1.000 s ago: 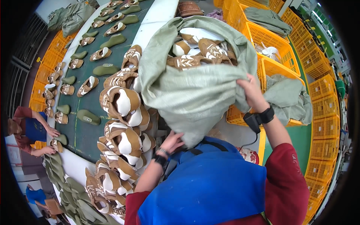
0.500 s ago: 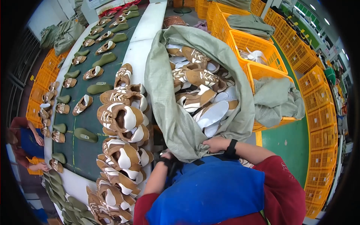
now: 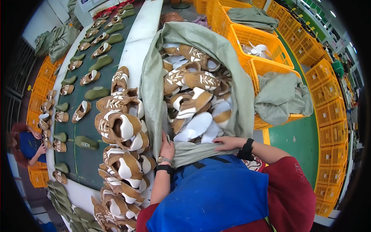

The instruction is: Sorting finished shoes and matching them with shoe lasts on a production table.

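Observation:
A large grey-green sack (image 3: 249, 83) stands in front of me, its mouth spread wide. Inside lie several brown and white sneakers (image 3: 201, 81), jumbled, some with pale soles turned up. My left hand (image 3: 167, 149), with a watch and a black band at its wrist, grips the near left part of the sack's rim. On the near right of that rim, my right hand (image 3: 228, 143) has its fingers closed over the cloth. Left of the sack, piled brown and white sneakers (image 3: 119, 125) line the white table edge.
A dark green conveyor belt (image 3: 83, 162) carries shoes and green shoe lasts (image 3: 86, 142). Beyond it, at the far left, a co-worker (image 3: 29, 143) handles shoes. Orange crates (image 3: 266, 44) stand at the right, one with a grey-green cloth (image 3: 284, 96) over it.
My left hand has come up from below the sack to its near left rim. The near rim has been drawn open between my hands, and the shoes inside have shifted.

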Available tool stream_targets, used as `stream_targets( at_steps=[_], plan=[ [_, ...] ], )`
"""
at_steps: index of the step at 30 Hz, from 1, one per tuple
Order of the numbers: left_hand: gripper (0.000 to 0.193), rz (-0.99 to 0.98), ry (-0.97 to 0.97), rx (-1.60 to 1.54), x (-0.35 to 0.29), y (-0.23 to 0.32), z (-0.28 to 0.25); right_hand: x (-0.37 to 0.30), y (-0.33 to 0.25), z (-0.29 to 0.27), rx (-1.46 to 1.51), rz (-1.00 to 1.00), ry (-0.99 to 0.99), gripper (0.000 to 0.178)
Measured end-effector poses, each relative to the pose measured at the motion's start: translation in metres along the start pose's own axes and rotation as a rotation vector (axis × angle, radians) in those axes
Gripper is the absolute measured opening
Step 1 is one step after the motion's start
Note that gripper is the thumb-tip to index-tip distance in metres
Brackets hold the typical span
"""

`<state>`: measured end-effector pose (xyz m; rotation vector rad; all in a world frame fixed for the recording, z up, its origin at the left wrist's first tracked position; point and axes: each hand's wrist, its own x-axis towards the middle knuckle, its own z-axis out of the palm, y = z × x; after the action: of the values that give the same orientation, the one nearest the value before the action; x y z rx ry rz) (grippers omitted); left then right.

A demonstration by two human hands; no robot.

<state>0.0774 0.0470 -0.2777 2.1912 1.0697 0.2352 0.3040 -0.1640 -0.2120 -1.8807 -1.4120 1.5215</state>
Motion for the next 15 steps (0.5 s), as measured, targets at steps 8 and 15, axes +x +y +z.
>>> stream_targets(
  at_steps=[8,15],
  plan=[
    [0.037,0.345,0.271,0.432,0.0,0.055,-0.011,0.028,-0.033,-0.049,-0.464,-0.143,0.624,0.046],
    [0.069,0.238,-0.123,0.17,0.004,0.033,0.015,0.075,-0.002,-0.031,0.675,0.091,0.653,0.022]
  ],
)
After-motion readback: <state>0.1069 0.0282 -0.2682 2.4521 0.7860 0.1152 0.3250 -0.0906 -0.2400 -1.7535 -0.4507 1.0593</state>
